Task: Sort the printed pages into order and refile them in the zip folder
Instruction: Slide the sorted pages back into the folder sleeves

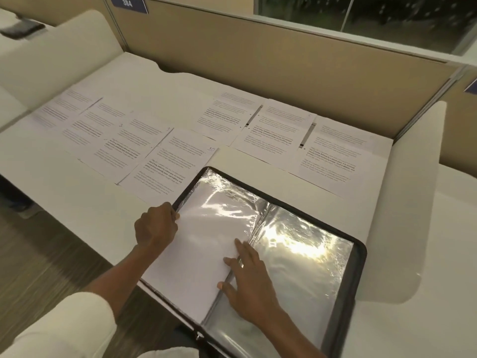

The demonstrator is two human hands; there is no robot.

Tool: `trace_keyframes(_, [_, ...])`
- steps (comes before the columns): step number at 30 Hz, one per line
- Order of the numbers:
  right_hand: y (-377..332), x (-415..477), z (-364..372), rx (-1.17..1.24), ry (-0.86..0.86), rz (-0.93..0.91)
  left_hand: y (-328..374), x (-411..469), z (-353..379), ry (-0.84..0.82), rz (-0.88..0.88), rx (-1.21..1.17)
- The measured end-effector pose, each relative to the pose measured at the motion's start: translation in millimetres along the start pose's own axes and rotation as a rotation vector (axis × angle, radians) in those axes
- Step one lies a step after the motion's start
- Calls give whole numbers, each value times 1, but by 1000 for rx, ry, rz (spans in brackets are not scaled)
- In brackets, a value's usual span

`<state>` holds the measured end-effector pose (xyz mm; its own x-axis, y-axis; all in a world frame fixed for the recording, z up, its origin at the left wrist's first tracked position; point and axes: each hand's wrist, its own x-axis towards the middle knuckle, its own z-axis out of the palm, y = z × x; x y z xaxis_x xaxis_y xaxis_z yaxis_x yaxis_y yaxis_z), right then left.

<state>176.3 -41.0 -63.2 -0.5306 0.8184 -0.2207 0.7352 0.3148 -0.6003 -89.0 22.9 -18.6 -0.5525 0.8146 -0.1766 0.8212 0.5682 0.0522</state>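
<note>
Filing barely begun: white printed pages (165, 161) are left outside black-rimmed, clear-sleeved zip folder (360, 267). One white sheet (196, 254) is pinched by left hand (156, 226) and flattened by spread right hand (249, 285).

The lines on the white printed pages (165, 161) spread over the pale desk (77, 192) are too small and soft to read. The near corner of the black zip folder (362, 257) runs off the bottom edge. The fingertips of the left grip (156, 226) curl out of sight round the edge of the white sheet (196, 254) lying in the folder. Glare washes out much of the clear plastic sleeve (296, 244). Far left, a dark object (22, 29) is a blur, cut by the frame.
</note>
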Motion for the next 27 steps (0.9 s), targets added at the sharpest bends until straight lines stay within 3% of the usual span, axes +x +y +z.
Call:
trace_keyframes(8, [-4,16,-3,-112,119,30,-4,12,17,19,52,54])
trace_keyframes(15, [-15,76,-29,-65,79,256,-14,44,8,-62,216,212])
trace_keyframes(22, [-33,180,-61,109,184,416,-14,139,-22,-275,260,-137])
trace_keyframes(27, [-52,254,-90,247,253,513,1,233,-58,-335,321,-285])
